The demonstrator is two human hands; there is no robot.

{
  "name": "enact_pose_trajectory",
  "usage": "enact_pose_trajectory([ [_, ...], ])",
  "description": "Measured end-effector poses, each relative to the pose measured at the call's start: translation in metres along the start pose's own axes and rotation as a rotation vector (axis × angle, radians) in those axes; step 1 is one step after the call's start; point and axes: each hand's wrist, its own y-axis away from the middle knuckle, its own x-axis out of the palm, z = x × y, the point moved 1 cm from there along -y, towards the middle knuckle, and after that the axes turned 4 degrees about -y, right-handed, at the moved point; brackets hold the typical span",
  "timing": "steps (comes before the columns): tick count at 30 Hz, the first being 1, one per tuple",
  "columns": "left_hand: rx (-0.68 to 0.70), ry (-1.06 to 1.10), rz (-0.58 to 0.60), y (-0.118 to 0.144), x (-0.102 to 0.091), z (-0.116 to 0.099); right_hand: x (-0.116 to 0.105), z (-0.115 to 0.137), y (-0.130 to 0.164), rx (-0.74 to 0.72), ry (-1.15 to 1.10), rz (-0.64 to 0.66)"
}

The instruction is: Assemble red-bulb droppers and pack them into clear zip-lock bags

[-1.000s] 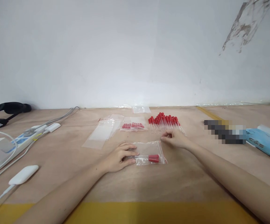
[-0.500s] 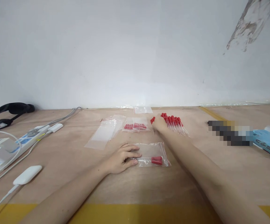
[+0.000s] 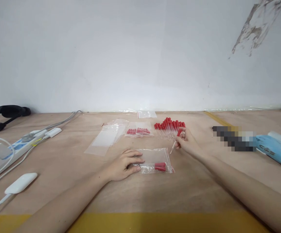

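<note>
Red-bulbed dropper pinched in right hand, above bag

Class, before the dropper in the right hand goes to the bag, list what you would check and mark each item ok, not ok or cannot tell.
1. Right hand has one red-bulbed dropper pinched in the fingers, tip pointing down toward the bag: ok.
2. Left hand lies flat on the zip bag, pinning its left end to the table: ok.
3. Mouth of the bag is open: cannot tell.
4. Bag already holds red-bulbed droppers lying flat, with room above them: ok.
5. Pile of droppers lies within the right hand's reach: ok.
6. Path from dropper to bag is free of other things: ok.
</note>
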Motion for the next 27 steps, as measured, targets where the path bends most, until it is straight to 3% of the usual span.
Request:
enact_pose_trajectory([
  [5, -0.009, 0.012, -0.008, 0.0, -0.001, -0.002, 0.017, -0.009, 0.032, 0.192, -0.375, 0.027],
  [9, -0.066, 0.009, -0.005, 0.0, -0.002, -0.005, 0.017, -0.011, 0.041, 0.253, -0.434, 0.158],
  [13, -0.091, -0.016, 0.016, 0.001, -0.001, -0.006, 0.005, -0.016, 0.04, 0.136, -0.175, 0.324],
  [17, -0.09, -0.017, 0.019, 0.0, -0.001, -0.004, 0.004, -0.018, 0.038, -0.041, 0.033, 0.404],
  [21, -0.085, -0.015, 0.02, 0.0, 0.0, -0.003, 0.015, -0.013, 0.042, -0.163, 0.113, 0.457],
  [27, -0.08, -0.011, -0.002, 0.001, 0.001, -0.003, 0.02, -0.005, 0.048, -0.192, 0.104, 0.555],
])
